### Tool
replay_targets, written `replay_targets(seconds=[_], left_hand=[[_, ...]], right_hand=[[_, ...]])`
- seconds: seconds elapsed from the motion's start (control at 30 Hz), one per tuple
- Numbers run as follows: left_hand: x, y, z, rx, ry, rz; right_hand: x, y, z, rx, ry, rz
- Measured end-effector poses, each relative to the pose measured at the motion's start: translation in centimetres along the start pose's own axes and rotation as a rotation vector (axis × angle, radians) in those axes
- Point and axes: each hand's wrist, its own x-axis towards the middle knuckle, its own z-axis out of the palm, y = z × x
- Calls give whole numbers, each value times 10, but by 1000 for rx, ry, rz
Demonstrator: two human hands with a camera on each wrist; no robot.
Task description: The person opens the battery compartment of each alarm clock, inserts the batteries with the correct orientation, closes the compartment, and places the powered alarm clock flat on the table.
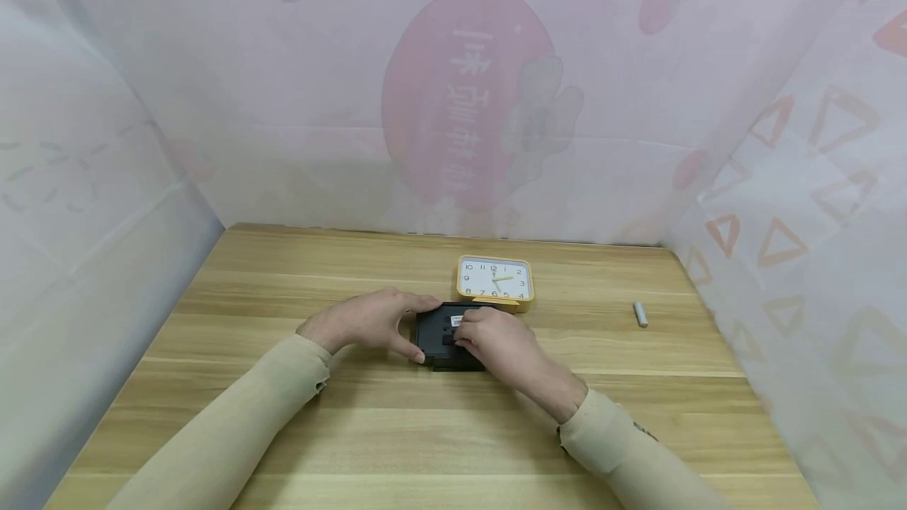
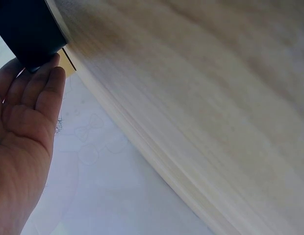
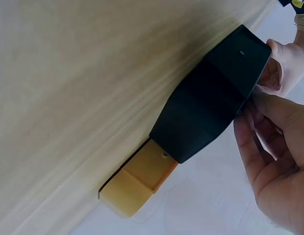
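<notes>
A black clock [image 1: 434, 329] lies on the table with its back up and its face hidden. A white label [image 1: 457, 320] and small dark fittings show on that back. My left hand [image 1: 373, 323] grips its left end, thumb near the front corner and fingers along the far side. My right hand [image 1: 501, 343] has its thumb and fingers bent together at the back's middle; the exact part they pinch is hidden. In the right wrist view, the right hand [image 3: 282, 156] meets the black case [image 3: 206, 98]. Just beyond stands a yellow clock [image 1: 494, 279] with a white dial.
A small light-grey cylinder, like a battery [image 1: 641, 314], lies at the right of the wooden table [image 1: 397, 439]. Pale printed sheets [image 1: 319, 101] stand as walls behind and on both sides. The yellow clock sits close to the black one's far edge.
</notes>
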Motion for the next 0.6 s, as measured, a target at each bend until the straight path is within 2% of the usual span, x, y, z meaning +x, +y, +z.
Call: replay_targets(seconds=[0.2,0.27,0.4,0.6], left_hand=[[1,-2,0,6,-3,11],[1,-2,1,8,-2,11],[1,-3,1,13,-2,12],[2,-4,2,11,0,8]], right_hand=[[2,1,1,-142,-1,-94],[3,1,2,-157,-1,-115],[5,1,2,-108,-22,-99],[7,1,-3,-18,-86,-31]])
